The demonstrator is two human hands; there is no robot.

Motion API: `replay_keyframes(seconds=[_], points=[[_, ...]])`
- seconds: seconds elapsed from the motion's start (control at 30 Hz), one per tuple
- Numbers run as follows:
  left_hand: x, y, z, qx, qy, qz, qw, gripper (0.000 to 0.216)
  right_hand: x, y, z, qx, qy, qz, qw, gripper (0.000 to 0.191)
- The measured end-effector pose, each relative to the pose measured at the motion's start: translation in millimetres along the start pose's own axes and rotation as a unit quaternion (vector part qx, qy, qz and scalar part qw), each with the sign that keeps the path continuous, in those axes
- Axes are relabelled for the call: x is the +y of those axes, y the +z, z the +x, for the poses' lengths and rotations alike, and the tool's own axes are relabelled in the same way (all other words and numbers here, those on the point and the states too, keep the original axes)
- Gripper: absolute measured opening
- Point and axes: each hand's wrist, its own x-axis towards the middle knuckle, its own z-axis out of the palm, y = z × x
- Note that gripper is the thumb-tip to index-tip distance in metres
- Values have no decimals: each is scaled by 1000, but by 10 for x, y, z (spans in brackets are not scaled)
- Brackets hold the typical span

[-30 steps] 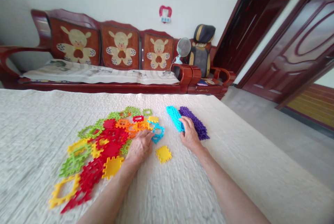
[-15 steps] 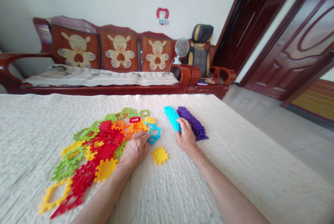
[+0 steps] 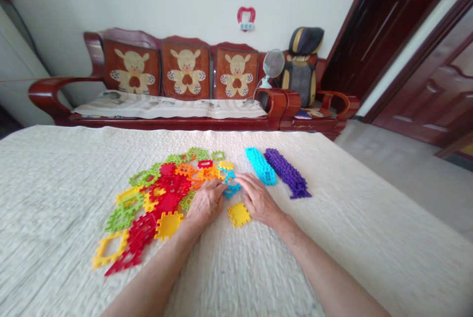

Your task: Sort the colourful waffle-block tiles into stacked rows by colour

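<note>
A heap of flat plastic interlocking tiles (image 3: 158,198) in red, yellow, green and orange lies on the cream quilted cover (image 3: 258,267). My left hand (image 3: 207,201) rests at the heap's right edge, fingers curled on a loose cyan tile (image 3: 232,187). My right hand (image 3: 258,201) has its fingers reaching onto the same cyan tile from the right. A single yellow tile (image 3: 238,214) sits just below, between both hands. Behind them lie a row of joined cyan tiles (image 3: 260,165) and a row of joined purple tiles (image 3: 287,172), untouched.
A wooden bench (image 3: 177,110) with bear-print cushions and a newspaper stands behind the covered surface. A small fan (image 3: 272,64) and a dark backpack (image 3: 303,63) sit at its right end. Dark wooden doors (image 3: 417,60) fill the right side, with grey floor below.
My right hand left the cyan row and moved left to the loose cyan tile beside my left hand. The camera view shifted a little to the left.
</note>
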Motion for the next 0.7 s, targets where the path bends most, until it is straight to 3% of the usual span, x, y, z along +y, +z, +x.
replay_keyframes(seconds=[0.1,0.43,0.57,0.7], points=[[16,-13,0,-8,5,4,1000,34,-19,69,-7,-27,2,17,999,54],[40,-21,0,-10,5,27,1000,31,61,103,-27,17,42,14,999,29],[45,-35,6,-21,3,18,1000,30,68,88,-19,59,54,31,996,27],[45,-39,9,-29,4,18,999,30,84,71,-14,115,122,60,984,30]])
